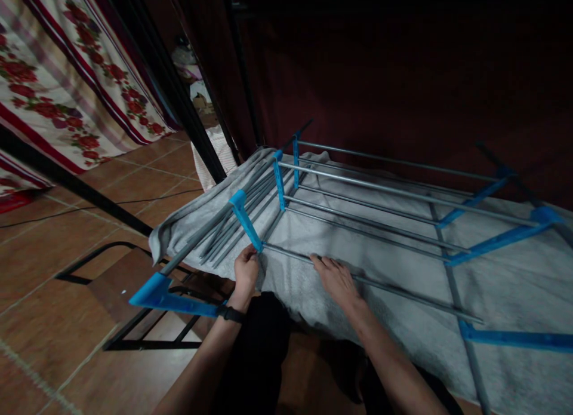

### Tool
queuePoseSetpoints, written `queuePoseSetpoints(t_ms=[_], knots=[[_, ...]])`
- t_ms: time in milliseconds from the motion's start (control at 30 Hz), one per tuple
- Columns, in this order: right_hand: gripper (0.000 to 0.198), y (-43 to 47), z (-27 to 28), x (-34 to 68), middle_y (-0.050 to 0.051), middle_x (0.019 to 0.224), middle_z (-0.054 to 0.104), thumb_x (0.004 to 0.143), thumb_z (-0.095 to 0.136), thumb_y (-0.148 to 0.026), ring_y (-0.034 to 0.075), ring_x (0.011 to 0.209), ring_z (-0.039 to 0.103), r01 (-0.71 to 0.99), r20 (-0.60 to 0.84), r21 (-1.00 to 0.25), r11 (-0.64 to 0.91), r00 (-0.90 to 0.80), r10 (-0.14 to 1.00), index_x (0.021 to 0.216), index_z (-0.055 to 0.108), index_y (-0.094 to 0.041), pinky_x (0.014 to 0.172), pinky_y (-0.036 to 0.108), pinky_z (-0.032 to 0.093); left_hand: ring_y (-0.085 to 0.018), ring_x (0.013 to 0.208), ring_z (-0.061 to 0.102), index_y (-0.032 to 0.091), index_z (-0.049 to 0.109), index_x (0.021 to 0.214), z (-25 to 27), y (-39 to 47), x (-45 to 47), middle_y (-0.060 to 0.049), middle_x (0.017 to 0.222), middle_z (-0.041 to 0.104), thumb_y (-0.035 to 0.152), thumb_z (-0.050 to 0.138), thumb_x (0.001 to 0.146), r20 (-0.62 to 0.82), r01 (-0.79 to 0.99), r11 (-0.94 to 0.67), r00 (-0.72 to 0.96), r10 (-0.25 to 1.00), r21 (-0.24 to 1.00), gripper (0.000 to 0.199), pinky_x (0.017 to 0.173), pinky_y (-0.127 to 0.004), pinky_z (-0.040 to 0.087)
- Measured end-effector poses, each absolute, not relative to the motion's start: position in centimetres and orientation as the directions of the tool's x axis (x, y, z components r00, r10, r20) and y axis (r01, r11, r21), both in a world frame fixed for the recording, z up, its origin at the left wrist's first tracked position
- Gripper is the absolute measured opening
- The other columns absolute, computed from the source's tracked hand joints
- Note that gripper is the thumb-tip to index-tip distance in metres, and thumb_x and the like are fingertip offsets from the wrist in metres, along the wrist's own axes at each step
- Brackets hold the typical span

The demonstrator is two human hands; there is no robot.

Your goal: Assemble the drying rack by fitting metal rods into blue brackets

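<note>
A rack frame of grey metal tubes and blue plastic brackets lies on a grey blanket (403, 319). My left hand (246, 271) is closed at the lower end of a blue bracket (247, 223), where a tube meets it. My right hand (335, 279) grips that same metal tube (407, 294) a little farther right. The tube's right end lies close to another blue bracket (519, 337), seemingly apart from it. Farther back, several tubes span from the left brackets (279, 182) toward the right ones (496, 245). Nearest the left wrist is a further blue bracket (170, 298).
Several loose tubes (237, 215) lie bunched on the blanket at the left. Below it stands a black metal frame with a brown panel (119, 277) on the tiled floor (40, 271). Black posts (179, 86) and a floral curtain (80, 74) are at the left.
</note>
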State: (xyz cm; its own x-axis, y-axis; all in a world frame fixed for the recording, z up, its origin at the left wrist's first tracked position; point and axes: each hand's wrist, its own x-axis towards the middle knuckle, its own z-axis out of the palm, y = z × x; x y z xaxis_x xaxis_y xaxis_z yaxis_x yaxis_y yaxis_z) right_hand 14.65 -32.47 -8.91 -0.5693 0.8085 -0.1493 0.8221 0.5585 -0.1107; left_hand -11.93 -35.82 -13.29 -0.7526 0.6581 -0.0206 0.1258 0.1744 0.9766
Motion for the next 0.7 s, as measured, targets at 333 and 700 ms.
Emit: queuePoseSetpoints(t_ms=[333,700], knots=[[0.049,-32.9,-8.4,14.6,0.011,0.123,0.066,0.104,0.028,-0.019,0.021,0.106,0.065,0.814,-0.146,-0.122,0.568,-0.581,0.801,0.151,0.042,-0.026,0.086,0.031,0.047,-0.029,0.101,0.067,0.017,0.070,0.085,-12.7,-36.0,-11.7,-0.010,0.094,0.074,0.023,0.054,0.061,-0.020,0.131,0.178,-0.750,0.661,0.975,0.029,0.100,-0.042,0.048],[0.051,-32.7,-8.7,14.6,0.010,0.126,0.065,0.103,0.031,-0.018,0.020,0.112,0.062,0.804,-0.168,-0.143,0.577,-0.595,0.786,0.152,0.041,-0.027,0.093,0.032,0.045,-0.027,0.094,0.067,0.017,0.071,0.083,-12.2,-36.0,-11.5,-0.009,0.087,0.073,0.023,0.051,0.061,-0.006,0.176,0.203,-0.741,0.671,0.963,0.031,0.093,-0.038,0.050]])
